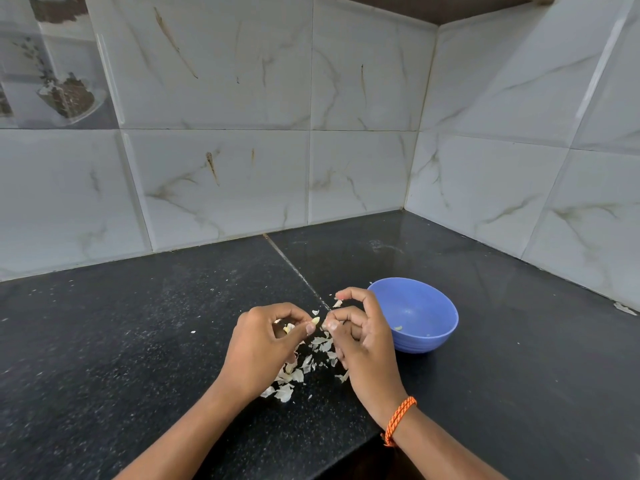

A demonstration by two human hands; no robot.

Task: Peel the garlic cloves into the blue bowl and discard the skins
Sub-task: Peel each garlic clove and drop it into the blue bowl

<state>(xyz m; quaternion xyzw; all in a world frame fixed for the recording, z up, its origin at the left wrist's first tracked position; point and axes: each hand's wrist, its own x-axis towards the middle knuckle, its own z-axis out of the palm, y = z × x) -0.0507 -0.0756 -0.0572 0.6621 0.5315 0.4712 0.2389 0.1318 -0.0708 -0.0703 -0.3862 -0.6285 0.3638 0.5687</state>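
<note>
Head view gives me both hands low over a black speckled stone counter (145, 341). My left hand (263, 344) has its fingers curled, thumb and forefinger pinching 1 pale garlic clove (315, 320); the clove's long axis runs roughly level, its pointed tip aimed right toward the other hand. A second pale piece sits deeper inside the left hand's curl, too small for me to name. My right hand (360, 337) is curled too, thumb and fingertips pinching a papery scrap of skin close beside the clove's tip; another scrap clings by its forefinger. An orange braided cord (398, 422) wraps that wrist. Dry, flaky garlic skins (294, 375) lie scattered beneath and between the hands, thin, curled and off-white. Just right of the right hand stands the blue bowl (426, 327), round, smooth, matte plastic, with 1 small pale bit on its floor. Glossy white marble-veined wall tiles (221, 168) rise beyond the hands.
</note>
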